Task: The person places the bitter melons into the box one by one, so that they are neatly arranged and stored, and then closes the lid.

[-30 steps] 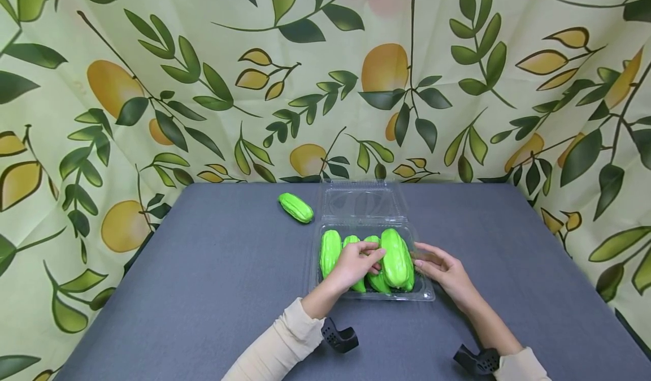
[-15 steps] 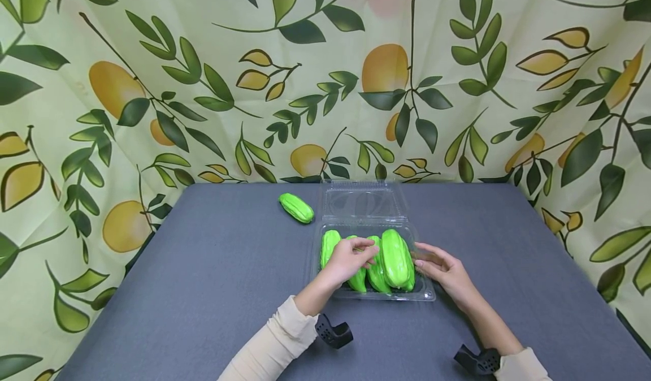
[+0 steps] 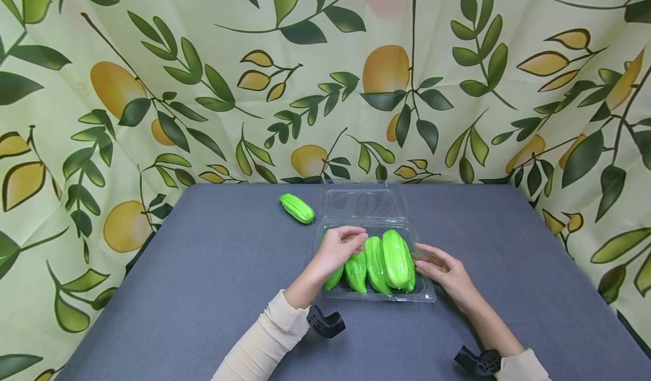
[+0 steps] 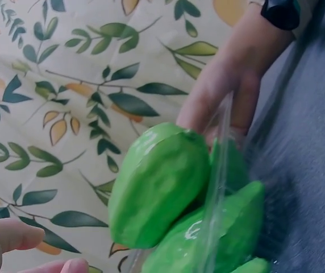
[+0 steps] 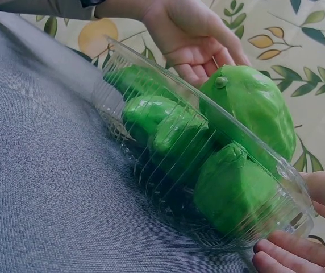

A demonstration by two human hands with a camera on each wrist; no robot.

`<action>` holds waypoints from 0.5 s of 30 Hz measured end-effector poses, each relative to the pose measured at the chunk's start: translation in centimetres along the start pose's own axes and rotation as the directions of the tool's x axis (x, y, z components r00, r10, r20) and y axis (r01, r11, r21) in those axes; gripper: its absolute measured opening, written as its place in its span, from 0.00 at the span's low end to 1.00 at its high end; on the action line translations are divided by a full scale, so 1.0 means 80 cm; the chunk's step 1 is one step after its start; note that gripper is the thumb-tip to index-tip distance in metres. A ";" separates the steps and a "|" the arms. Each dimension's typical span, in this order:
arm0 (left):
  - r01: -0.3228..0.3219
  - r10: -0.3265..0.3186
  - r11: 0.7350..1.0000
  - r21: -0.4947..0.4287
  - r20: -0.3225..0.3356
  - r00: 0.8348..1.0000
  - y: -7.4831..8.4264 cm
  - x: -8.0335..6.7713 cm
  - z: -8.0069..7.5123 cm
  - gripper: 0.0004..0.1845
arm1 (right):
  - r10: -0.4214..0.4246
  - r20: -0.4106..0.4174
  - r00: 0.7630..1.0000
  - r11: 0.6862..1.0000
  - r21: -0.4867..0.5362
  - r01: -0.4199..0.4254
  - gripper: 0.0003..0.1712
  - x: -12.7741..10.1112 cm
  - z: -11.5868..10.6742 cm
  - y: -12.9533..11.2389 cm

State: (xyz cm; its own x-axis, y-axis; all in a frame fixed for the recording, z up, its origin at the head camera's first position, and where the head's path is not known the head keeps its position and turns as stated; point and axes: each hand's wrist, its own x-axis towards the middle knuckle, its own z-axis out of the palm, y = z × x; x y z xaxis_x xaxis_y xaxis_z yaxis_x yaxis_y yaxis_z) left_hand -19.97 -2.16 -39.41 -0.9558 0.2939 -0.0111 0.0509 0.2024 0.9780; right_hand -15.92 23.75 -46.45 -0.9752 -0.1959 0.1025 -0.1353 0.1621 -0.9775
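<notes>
Lying near right grip (image 3: pixel 445 271): topmost vegetable (image 3: pixel 395 258)

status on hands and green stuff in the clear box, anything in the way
Left hand over clear box, apparently empty. Right hand at its right side. Green pieces inside, loose one outside. Lid folded back, seemingly not blocking.

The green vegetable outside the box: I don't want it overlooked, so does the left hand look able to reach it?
Probably yes: the left hand appears empty, and the green vegetable lies beside the open lid with nothing covering it.
</notes>
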 end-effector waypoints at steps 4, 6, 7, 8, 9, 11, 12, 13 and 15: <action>-0.017 0.017 1.000 -0.010 -0.032 0.999 0.003 0.000 -0.006 0.17 | -0.010 0.004 1.000 1.000 0.005 0.010 0.28 0.000 0.000 0.000; -0.017 0.016 1.000 -0.016 -0.048 0.999 0.003 0.000 -0.008 0.16 | -0.016 0.005 1.000 1.000 0.006 0.016 0.28 -0.001 0.000 0.000; -0.017 0.016 1.000 -0.020 -0.054 0.998 0.004 0.000 -0.010 0.16 | -0.019 0.006 1.000 1.000 0.007 0.019 0.28 -0.001 0.000 0.000; -0.018 0.017 1.000 -0.020 -0.060 0.998 0.003 0.000 -0.011 0.16 | -0.021 0.006 1.000 1.000 0.009 0.021 0.28 -0.001 0.000 0.000; -0.013 0.012 1.000 -0.021 -0.068 0.998 0.003 0.000 -0.012 0.16 | -0.024 0.007 1.000 1.000 0.011 0.024 0.28 -0.001 0.000 0.000; -0.014 0.012 1.000 -0.022 -0.077 0.997 0.003 0.001 -0.015 0.16 | -0.027 0.010 1.000 1.000 0.014 0.027 0.28 -0.001 0.000 0.000; -0.016 0.014 1.000 -0.019 -0.083 0.996 0.003 0.001 -0.016 0.16 | -0.028 0.011 1.000 0.999 0.016 0.028 0.28 -0.001 -0.001 0.000; -0.014 0.012 1.000 -0.019 -0.089 0.996 0.003 0.001 -0.018 0.16 | -0.028 0.013 1.000 0.999 0.017 0.028 0.28 -0.001 -0.001 0.000; -0.009 0.006 1.000 -0.026 -0.099 0.995 0.003 0.001 -0.020 0.16 | -0.028 0.013 1.000 0.999 0.019 0.027 0.28 0.000 -0.001 0.000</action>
State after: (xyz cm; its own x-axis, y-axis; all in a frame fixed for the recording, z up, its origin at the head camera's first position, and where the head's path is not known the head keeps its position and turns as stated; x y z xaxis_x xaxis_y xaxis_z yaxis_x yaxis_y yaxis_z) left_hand -20.53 -3.60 -38.82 -0.9793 0.2016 0.0158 0.0520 0.1755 0.9831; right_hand -15.92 23.80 -46.46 -0.9688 -0.2131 0.1269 -0.1585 0.1382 -0.9776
